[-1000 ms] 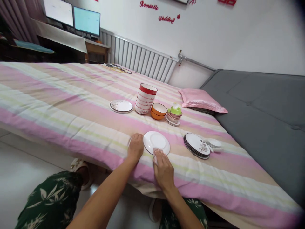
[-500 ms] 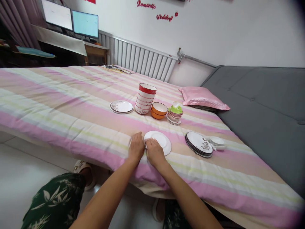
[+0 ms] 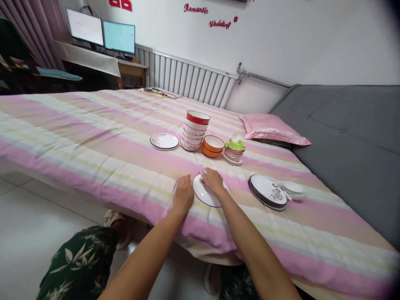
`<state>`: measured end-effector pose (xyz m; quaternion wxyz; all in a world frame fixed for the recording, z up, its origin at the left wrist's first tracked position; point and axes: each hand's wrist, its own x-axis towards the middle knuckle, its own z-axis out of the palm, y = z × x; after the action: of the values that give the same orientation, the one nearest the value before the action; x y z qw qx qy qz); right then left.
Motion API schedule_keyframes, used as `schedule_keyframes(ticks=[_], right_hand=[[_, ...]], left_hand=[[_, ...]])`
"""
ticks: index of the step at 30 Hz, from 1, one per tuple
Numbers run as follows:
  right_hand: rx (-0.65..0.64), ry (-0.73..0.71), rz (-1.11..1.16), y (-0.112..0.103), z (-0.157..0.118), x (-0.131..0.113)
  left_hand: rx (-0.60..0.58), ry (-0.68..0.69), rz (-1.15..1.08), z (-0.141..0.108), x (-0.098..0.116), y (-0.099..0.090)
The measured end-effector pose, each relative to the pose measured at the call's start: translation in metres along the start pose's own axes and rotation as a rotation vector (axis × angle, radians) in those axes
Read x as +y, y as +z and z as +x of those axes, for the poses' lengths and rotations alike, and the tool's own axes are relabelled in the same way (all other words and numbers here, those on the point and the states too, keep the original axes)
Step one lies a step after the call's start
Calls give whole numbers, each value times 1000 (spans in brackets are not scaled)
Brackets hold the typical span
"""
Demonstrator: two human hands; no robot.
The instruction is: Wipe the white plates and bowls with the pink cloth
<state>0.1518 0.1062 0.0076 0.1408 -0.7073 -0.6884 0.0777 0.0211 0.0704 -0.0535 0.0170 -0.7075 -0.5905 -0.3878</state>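
A white plate [image 3: 208, 197] with a thin dark rim lies face up on the striped bedspread. My right hand [image 3: 213, 180] is over its far side, fingers curled together. A small white bit shows at those fingertips; its kind I cannot make out. At the plate's left edge, my left hand [image 3: 183, 192] rests with fingers stretched out. A pale edge shows just left of that hand, mostly hidden. To the right is a stack of dark-rimmed plates [image 3: 267, 188] with a flower pattern.
Farther back stand patterned plates [image 3: 164, 141], a tall stack of bowls [image 3: 195, 132], orange bowls [image 3: 212, 146] and small dishes with a green one [image 3: 235, 144] on top. White dishes [image 3: 293, 188] lie at right. A pink pillow [image 3: 275, 128] is by the grey headboard [image 3: 343, 133].
The plate showed a plain white surface with a ring before; now its dark-rimmed face shows. My right hand has moved away from my left, toward the plate's far side.
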Motion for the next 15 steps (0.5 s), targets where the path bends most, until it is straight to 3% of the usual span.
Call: schedule_keyframes(ticks=[8, 15], right_hand=[[73, 92, 199, -6, -9, 63], [291, 89, 489, 11, -54, 80]], left_hand=[[-15, -8, -55, 2, 1, -1], [-25, -62, -124, 5, 2, -3]])
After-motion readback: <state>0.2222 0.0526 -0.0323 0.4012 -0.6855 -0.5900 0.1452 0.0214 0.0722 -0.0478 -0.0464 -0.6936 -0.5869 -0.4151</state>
